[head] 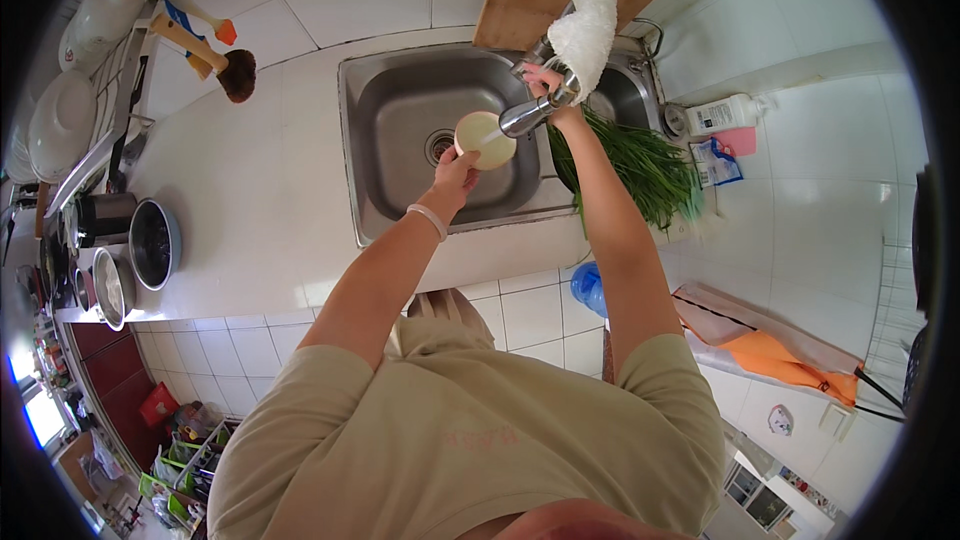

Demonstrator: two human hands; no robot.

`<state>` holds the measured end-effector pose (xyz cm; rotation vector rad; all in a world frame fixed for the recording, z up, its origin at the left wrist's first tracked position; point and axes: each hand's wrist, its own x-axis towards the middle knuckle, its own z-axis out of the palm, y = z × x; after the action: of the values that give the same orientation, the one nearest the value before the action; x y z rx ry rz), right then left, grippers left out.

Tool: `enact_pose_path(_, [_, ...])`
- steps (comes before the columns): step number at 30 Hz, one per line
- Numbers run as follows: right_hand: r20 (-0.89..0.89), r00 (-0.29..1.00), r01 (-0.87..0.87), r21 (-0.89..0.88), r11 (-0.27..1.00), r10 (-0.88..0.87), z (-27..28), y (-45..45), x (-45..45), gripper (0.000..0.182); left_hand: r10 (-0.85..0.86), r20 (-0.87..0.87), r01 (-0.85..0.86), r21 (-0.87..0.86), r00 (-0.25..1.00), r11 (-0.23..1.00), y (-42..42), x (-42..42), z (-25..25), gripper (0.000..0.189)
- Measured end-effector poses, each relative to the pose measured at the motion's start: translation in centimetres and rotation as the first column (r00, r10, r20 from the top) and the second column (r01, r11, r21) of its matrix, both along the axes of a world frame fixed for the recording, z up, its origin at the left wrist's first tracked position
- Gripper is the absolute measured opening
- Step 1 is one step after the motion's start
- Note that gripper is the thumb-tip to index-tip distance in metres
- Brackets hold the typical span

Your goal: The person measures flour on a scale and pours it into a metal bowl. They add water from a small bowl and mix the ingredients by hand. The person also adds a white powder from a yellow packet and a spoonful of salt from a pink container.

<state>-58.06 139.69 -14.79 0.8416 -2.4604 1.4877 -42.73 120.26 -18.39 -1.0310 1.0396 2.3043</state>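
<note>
My left hand (457,171) grips the rim of a small pale bowl (487,142), held over the large basin of a stainless steel sink (397,97). Water runs into the bowl from the chrome faucet spout (525,117). My right hand (551,94) is at the faucet, partly hidden behind the spout; whether it grips a part of it I cannot tell. A white cloth (589,26) hangs over the faucet. Long green leafy stalks (630,165) lie across the smaller basin, under my right forearm.
A wooden cutting board (517,0) leans on the wall behind the sink. A white bottle (724,115) and a small blue-and-white packet (716,163) are at the right. Metal bowls (177,244) stand on the left counter beneath a dish rack (105,150). Brushes (238,75) hang nearby.
</note>
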Motion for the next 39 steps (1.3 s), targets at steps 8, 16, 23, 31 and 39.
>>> enact_pose_path(8, [0.193, 0.977, 0.076, 0.063, 0.995, -0.086, 1.1, -0.3, -0.2, 0.023, -0.072, -0.091, 0.078, 0.070, 0.993, 0.994, 0.9, 0.4, 6.0, 0.038])
enact_pose_path(16, [-0.097, 0.962, 0.273, 0.311, 0.910, -0.256, 1.6, -1.6, -0.4, 0.034, -0.082, -0.087, 0.088, 0.066, 0.993, 0.994, 0.1, 1.7, 7.8, 0.037])
enact_pose_path(23, [-0.235, 0.912, 0.361, 0.064, 0.930, -0.337, -0.1, 1.5, -2.7, 0.045, -0.060, -0.108, 0.065, 0.043, 0.992, 0.997, -4.8, 5.0, 9.1, 0.042])
enact_pose_path(31, [0.619, 0.624, 0.649, -0.070, 0.758, -0.477, -2.6, 1.2, 4.6, 0.026, 0.120, -0.222, -0.103, 0.085, 0.968, 0.991, -12.5, 12.6, 8.6, 0.040])
enact_pose_path(39, [0.877, 0.185, 0.151, -0.472, 0.869, 0.444, 3.2, -15.9, 22.5, 0.044, 0.224, -0.191, -0.235, -0.036, 0.956, 0.971, -18.8, 22.6, 12.9, 0.047])
